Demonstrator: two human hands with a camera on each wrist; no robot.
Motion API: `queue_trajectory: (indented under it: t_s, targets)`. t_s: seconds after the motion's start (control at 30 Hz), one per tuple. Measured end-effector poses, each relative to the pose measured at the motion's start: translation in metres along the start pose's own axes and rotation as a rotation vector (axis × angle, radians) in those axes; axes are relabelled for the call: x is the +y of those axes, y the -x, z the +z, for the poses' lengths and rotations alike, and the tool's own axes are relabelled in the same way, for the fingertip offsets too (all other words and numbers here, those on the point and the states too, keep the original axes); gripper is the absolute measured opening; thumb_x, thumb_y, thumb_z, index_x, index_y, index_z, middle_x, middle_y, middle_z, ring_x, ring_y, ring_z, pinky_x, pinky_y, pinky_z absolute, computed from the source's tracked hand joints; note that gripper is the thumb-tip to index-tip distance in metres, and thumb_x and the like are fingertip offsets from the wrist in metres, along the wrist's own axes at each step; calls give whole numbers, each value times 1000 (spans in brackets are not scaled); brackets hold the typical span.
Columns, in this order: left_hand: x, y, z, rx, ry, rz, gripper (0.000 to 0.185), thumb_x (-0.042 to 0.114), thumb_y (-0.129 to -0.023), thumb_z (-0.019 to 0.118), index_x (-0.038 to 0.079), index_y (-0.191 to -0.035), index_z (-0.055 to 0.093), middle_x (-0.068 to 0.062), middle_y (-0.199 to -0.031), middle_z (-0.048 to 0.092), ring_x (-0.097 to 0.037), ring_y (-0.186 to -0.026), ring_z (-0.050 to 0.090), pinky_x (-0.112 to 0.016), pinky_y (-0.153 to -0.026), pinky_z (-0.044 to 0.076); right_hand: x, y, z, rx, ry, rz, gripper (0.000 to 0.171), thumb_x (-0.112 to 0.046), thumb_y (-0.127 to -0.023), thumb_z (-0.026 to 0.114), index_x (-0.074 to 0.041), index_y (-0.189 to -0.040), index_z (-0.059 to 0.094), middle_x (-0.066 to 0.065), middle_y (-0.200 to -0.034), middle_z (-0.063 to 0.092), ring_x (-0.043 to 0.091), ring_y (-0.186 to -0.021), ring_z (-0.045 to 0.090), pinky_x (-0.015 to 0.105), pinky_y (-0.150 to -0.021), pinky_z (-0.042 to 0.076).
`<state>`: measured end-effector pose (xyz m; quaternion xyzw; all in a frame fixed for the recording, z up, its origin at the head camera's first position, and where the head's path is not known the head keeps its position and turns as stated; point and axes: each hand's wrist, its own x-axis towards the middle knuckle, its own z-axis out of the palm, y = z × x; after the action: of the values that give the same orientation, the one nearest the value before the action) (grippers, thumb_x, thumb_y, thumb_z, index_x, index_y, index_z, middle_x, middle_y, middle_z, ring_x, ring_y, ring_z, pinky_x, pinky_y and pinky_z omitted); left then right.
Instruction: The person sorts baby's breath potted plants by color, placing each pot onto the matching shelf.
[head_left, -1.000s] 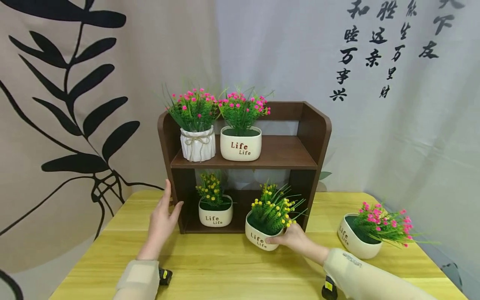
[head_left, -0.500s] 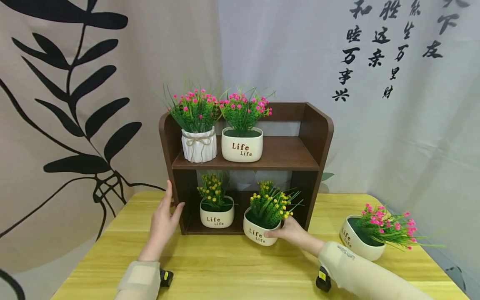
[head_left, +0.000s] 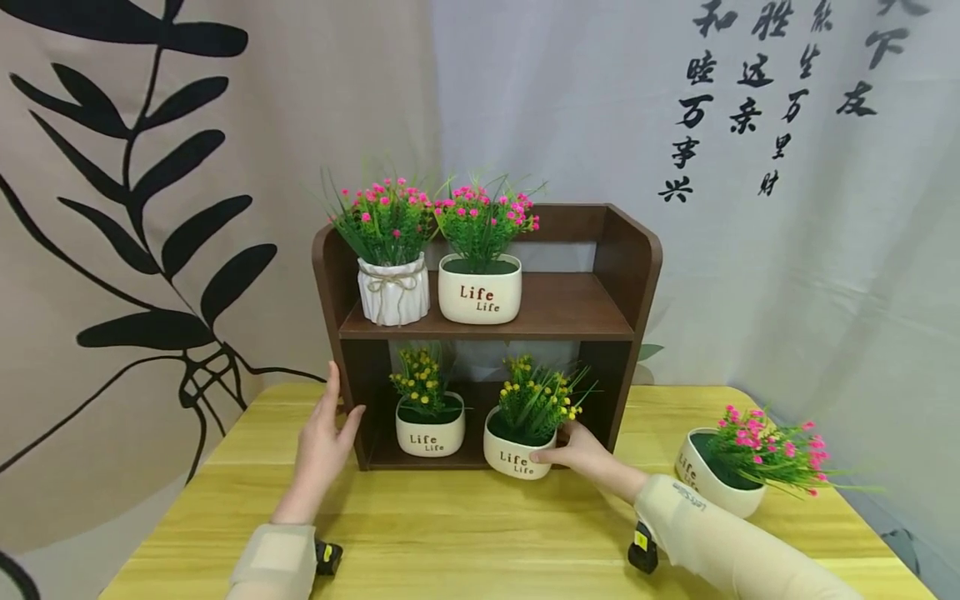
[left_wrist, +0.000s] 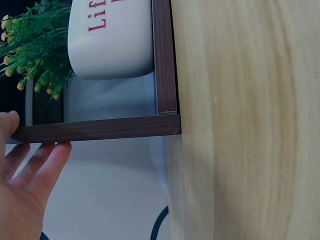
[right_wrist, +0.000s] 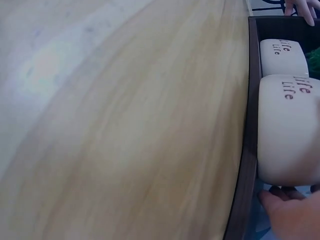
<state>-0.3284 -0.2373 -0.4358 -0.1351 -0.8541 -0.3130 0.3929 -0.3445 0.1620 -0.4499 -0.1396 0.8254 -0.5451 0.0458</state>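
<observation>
My left hand [head_left: 321,442] is at the left side panel of a dark brown two-tier shelf [head_left: 486,331], its thumb inside and fingertips outside the panel [left_wrist: 100,129]. My right hand [head_left: 588,454] holds the right end of a cream "Life" pot [head_left: 517,454] with yellow flowers [head_left: 536,396], at the front of the lower tier. In the right wrist view this pot [right_wrist: 290,130] sits just inside the shelf's front edge; part of the hand is cut off. Left of it stands a similar yellow-flowered pot [head_left: 431,429].
On the upper tier stand a white pot tied with twine [head_left: 394,292] and a cream pot [head_left: 480,292], both with pink flowers. Another pink-flowered pot [head_left: 723,475] rests tilted on the wooden table [head_left: 480,542] at the right. A printed curtain hangs behind.
My right hand has moved the yellow-flowered pot back and slightly left onto the lower tier, and the pot has become more level. The left hand has stayed at the side panel.
</observation>
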Motion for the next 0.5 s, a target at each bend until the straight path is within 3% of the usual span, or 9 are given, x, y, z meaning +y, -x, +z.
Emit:
queue_trajectory:
  t_s: [0.1,0.23,0.5]
  targets:
    - [-1,-1,-2,4,-3,1,89,2,-89,69,14,-157,13,-30,-144,39,-37,-60,61,-35,-45,41,-1,-2,0,25,-39,17,74,-19,-80,81,4,-139,44,19,-126,57,34,-115,56,41,-87,51]
    - [-2,-1,-2,9,-2,15,90,1,-88,69,14,-157,13,-30,-144,40,-45,-77,63,-42,-49,46,-3,-3,1,73,-49,53,80,-19,-80,80,5,-143,37,24,-134,50,39,-121,51,45,-90,49]
    - [0,0,0,33,5,46,90,0,-87,71,12,-156,16,-31,-141,42,-50,-92,60,-53,-57,50,0,-8,6,111,-84,35,80,-16,-82,78,5,-145,34,28,-137,47,41,-120,52,46,-89,49]
